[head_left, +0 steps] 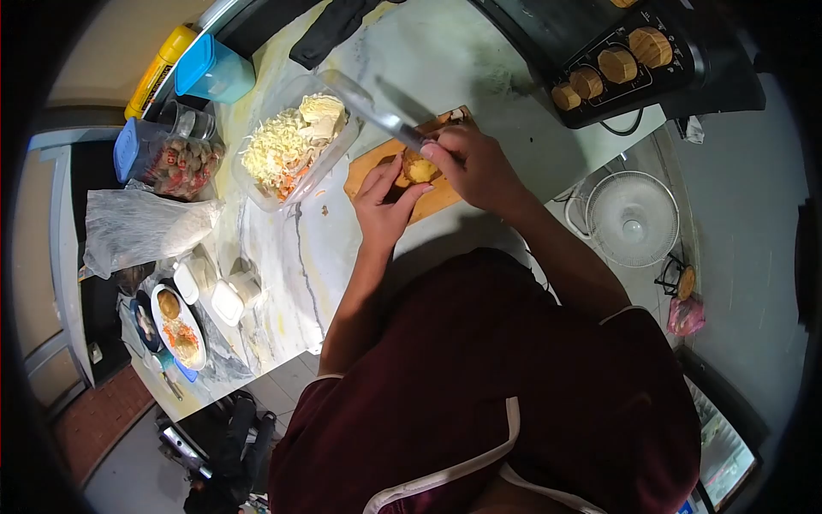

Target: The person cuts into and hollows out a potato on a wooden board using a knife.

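Lettering on yellow bottle (163, 68) too small to read; clear plastic tub (320, 176) holds shredded cabbage (272, 152) and orange shreds (287, 186); left hand (381, 201) curled round yellow-fleshed piece (420, 170) on wooden cutting board (438, 203), right hand (475, 164) wrapped tightly on knife (370, 106), angled toward tub.

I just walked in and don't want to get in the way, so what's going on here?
A person is preparing food at a marble-patterned counter. The left hand holds a yellow piece of food at the wooden board, while the right hand grips a knife, its blade pointing away from the body. Whether the edge touches the piece isn't clear. Left of the board, a plastic container holds shredded vegetables.
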### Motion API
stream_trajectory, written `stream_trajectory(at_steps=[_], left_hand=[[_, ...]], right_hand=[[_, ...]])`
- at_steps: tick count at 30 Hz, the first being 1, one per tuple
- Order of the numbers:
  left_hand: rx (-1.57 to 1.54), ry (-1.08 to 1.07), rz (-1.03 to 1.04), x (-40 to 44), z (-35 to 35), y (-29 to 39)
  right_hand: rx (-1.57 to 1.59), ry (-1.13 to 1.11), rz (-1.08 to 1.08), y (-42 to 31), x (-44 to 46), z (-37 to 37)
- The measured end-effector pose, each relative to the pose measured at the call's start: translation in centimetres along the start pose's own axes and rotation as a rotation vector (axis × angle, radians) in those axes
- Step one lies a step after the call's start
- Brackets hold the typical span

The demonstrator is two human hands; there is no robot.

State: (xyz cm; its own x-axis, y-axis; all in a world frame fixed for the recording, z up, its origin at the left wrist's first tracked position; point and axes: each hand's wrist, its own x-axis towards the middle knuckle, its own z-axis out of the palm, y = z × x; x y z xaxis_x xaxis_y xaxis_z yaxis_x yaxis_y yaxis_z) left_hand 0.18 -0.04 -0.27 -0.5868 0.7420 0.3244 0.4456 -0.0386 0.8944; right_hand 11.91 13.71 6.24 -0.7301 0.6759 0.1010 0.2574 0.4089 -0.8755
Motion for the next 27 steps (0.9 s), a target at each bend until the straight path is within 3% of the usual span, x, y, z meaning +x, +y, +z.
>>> stream_trajectory(at_steps=[2, 3, 5, 9, 12, 14, 18, 20, 21, 27], left_hand=[[0.002, -0.039, -0.037, 0.0, -0.2, 0.3], [0.003, -0.038, -0.038, 0.1, -0.2, 0.4], [-0.022, -0.049, -0.022, 0.2, -0.1, 0.5], [0.012, -0.058, 0.029, 0.1, 0.0, -0.1], [-0.222, 0.027, -0.142, 0.0, 0.6, -1.0], [-0.398, -0.027, -0.2, 0.5, 0.5, -0.6], [-0.258, -0.137, -0.221, 1.3, 0.0, 0.1], [0.023, -0.152, 0.013, 2.0, 0.2, 0.0], [0.023, -0.151, 0.014, 2.1, 0.4, 0.4], [-0.117, -0.184, -0.227, 2.3, 1.0, 0.5]], right_hand=[[-0.021, 0.141, -0.329, 1.1, 0.0, 0.7], [-0.02, 0.14, -0.33, 0.8, 0.1, 0.4], [-0.052, -0.029, 0.065, -0.1, 0.1, -0.6], [-0.018, 0.017, -0.152, 0.7, -0.2, -0.2], [-0.113, 0.08, -0.157, 1.0, -0.1, 0.0], [-0.008, 0.112, 0.002, 0.1, -0.1, -0.3], [0.028, 0.101, -0.019, -0.4, 0.4, -0.4], [0.073, 0.079, 0.005, 0.2, 0.5, -0.1], [0.073, 0.08, 0.004, 0.3, 0.5, -0.1], [0.063, 0.069, 0.124, 0.5, 0.2, -0.2]])
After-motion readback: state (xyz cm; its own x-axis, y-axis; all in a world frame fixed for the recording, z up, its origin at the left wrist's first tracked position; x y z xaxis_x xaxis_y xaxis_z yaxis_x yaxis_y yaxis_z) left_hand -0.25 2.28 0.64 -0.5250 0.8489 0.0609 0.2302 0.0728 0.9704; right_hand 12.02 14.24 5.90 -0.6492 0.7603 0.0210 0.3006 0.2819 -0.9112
